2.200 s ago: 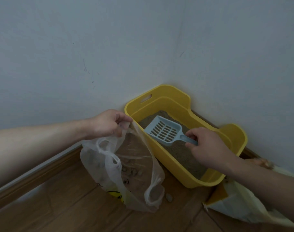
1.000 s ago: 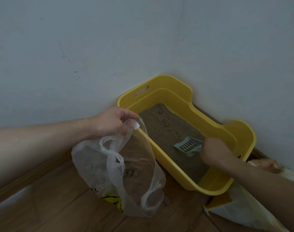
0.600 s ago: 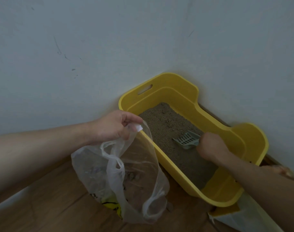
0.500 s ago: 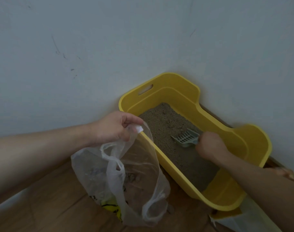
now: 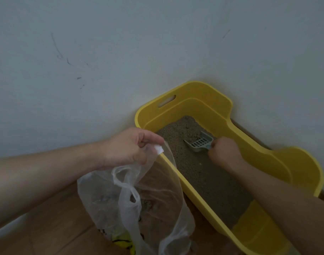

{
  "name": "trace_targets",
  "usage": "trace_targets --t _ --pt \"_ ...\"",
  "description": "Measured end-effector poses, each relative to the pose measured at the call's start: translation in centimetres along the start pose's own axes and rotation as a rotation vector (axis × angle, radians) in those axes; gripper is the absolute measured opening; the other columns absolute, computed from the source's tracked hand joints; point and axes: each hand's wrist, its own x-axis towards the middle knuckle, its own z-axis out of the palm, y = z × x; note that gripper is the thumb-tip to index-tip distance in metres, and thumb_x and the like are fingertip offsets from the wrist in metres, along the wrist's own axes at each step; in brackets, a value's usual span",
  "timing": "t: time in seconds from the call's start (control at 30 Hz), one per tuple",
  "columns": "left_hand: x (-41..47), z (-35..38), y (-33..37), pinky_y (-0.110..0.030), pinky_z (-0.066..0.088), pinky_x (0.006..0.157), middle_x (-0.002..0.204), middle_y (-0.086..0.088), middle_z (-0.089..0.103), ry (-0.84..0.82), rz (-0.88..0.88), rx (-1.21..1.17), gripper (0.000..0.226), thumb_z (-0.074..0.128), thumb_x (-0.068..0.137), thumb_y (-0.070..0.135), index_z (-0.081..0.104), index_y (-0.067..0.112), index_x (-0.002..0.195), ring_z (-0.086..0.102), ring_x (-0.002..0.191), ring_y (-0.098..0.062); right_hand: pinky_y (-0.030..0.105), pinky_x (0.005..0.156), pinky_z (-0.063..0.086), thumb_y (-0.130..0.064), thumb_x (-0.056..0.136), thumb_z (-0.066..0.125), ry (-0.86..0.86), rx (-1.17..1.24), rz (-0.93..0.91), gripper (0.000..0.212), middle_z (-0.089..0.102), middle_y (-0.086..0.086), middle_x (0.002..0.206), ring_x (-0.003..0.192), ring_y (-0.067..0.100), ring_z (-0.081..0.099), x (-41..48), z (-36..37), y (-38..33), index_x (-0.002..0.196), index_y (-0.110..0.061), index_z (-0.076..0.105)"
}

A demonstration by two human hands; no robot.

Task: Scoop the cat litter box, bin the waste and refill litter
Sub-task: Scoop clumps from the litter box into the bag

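A yellow litter box (image 5: 253,148) sits in the wall corner, filled with grey-brown litter (image 5: 199,168). My right hand (image 5: 224,151) is inside the box, closed around the handle of a pale blue slotted scoop (image 5: 200,143). The scoop's front edge is dug into the litter near the far end, with a small heap of litter on it. My left hand (image 5: 129,146) pinches the rim of a clear plastic bag (image 5: 139,205) and holds its mouth open beside the box's near left wall. Dark clumps lie in the bottom of the bag.
Pale walls meet right behind the box. The wooden floor (image 5: 52,227) runs under the bag at lower left. A yellow printed patch (image 5: 123,242) shows through the bag's bottom.
My right hand has pushed the scoop from the middle of the box toward its far end, gathering litter on the blade. The bag and my left hand have stayed in place.
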Motion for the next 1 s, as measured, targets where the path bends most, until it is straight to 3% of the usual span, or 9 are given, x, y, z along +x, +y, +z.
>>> trace_targets --t 0.2,0.43,0.6,0.73,0.9,1.0 --pt "0.6 -0.7 0.3 -0.019 0.052 0.072 0.118 0.001 0.069 -0.001 -0.001 0.005 0.074 0.058 0.058 -0.003 0.061 0.014 0.13 0.068 0.105 -0.008 0.038 0.067 0.061 -0.01 0.089 0.058 0.01 0.052 -0.001 0.014 0.069 0.01 0.085 0.072 0.02 0.065 1.8 -0.1 -0.6 0.093 -0.005 0.071" --pt "1.3 -1.6 0.7 -0.027 0.053 0.072 0.108 0.0 0.073 -0.015 -0.029 -0.001 0.075 0.059 0.056 -0.001 0.061 0.011 0.129 0.07 0.098 -0.015 0.037 0.059 0.055 -0.008 0.089 0.055 0.021 0.08 -0.021 0.015 0.066 0.011 0.077 0.066 0.02 0.062 3.5 0.1 -1.5 0.087 -0.003 0.07" --pt "1.5 -1.8 0.8 -0.014 0.049 0.06 0.106 0.002 0.07 -0.052 -0.053 0.014 0.078 0.056 0.053 -0.004 0.06 0.01 0.13 0.068 0.09 -0.008 0.039 0.065 0.058 -0.009 0.091 0.055 0.033 0.082 -0.033 0.016 0.065 0.01 0.079 0.07 0.02 0.063 4.7 0.3 -1.9 0.095 -0.004 0.07" --pt "1.6 -1.9 0.8 -0.011 0.048 0.06 0.106 0.001 0.07 -0.055 -0.046 0.016 0.079 0.055 0.052 -0.005 0.06 0.007 0.13 0.067 0.088 -0.005 0.027 0.052 0.044 -0.008 0.091 0.054 0.033 0.102 -0.053 0.02 0.061 0.004 0.077 0.066 0.014 0.057 5.3 0.9 -1.4 0.102 -0.008 0.07" --pt "1.7 -1.9 0.7 -0.015 0.05 0.066 0.106 0.003 0.071 -0.043 -0.031 0.031 0.075 0.056 0.054 -0.004 0.062 0.01 0.127 0.068 0.092 -0.007 0.037 0.071 0.055 -0.005 0.091 0.055 0.07 0.174 -0.115 0.028 0.068 0.012 0.1 0.08 0.02 0.062 4.6 1.8 -0.8 0.116 -0.007 0.067" --pt "1.8 -1.9 0.6 -0.023 0.051 0.073 0.107 0.0 0.073 -0.035 -0.035 0.003 0.073 0.056 0.054 -0.004 0.063 0.011 0.125 0.068 0.096 -0.014 0.043 0.076 0.056 -0.006 0.09 0.057 0.103 0.181 -0.149 0.024 0.068 0.016 0.099 0.082 0.025 0.062 4.4 2.1 -0.7 0.111 -0.004 0.068"
